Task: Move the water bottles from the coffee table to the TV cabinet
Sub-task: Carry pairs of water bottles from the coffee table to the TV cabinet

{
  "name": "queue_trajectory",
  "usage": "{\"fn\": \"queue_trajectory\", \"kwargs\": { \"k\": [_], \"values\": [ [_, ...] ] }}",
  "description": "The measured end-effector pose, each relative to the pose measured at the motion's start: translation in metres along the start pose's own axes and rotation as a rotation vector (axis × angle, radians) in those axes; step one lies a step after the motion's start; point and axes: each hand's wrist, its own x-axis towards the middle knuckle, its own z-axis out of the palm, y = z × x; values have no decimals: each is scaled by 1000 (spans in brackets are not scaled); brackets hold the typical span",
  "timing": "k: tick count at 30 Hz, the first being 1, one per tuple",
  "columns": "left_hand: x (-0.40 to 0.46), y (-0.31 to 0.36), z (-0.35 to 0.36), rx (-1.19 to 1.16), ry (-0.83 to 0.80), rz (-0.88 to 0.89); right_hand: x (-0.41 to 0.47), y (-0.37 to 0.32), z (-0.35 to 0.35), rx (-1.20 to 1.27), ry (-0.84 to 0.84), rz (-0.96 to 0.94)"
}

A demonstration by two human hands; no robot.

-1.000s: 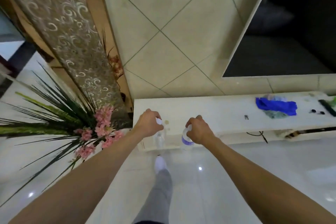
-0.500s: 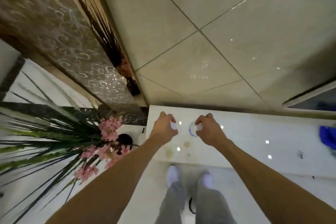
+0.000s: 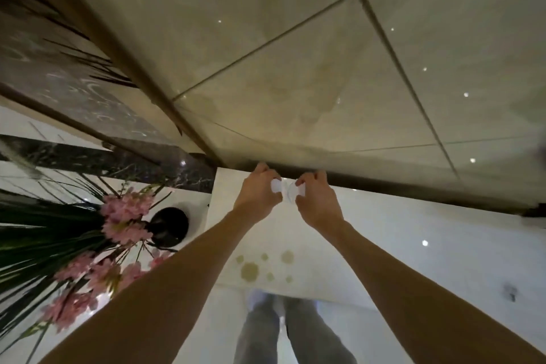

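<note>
Both arms stretched forward over cabinet point(image 3: 384, 245), near its back left corner, close to tiled wall point(image 3: 295, 68).

Left hand point(image 3: 258, 198): fingers curled shut around top of left bottle point(image 3: 276, 185); only white cap showing past knuckles. Body of bottle hidden beneath hand.

Right hand point(image 3: 317, 201): fingers curled shut around top of right bottle point(image 3: 291, 195); cap and a bit of clear shoulder visible. Rest hidden under palm.

Bottles side by side, nearly touching, upright as far as can be judged, over rear edge of cabinet just before dark gap at wall. Cannot tell whether bases rest on the top or hang just above it.

Brownish stains point(image 3: 251, 270) on cabinet near front edge, well apart from bottles, between the forearms.

Left of cabinet: black vase point(image 3: 170, 226) with pink flowers point(image 3: 127, 210) and long green leaves point(image 3: 44, 224).

Below, past front edge: grey trousers point(image 3: 295, 331) and white shoes on glossy floor.
</note>
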Motion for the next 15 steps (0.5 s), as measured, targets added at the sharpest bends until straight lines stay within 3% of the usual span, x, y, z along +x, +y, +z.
{"fn": "queue_trajectory", "kwargs": {
  "k": [5,15],
  "values": [
    [26,7,-8,53,-68,74,20,-6,-10,-49,-41,-10],
    [1,4,-14,81,-179,19,9,-10,-21,-131,-108,-70]
  ]
}}
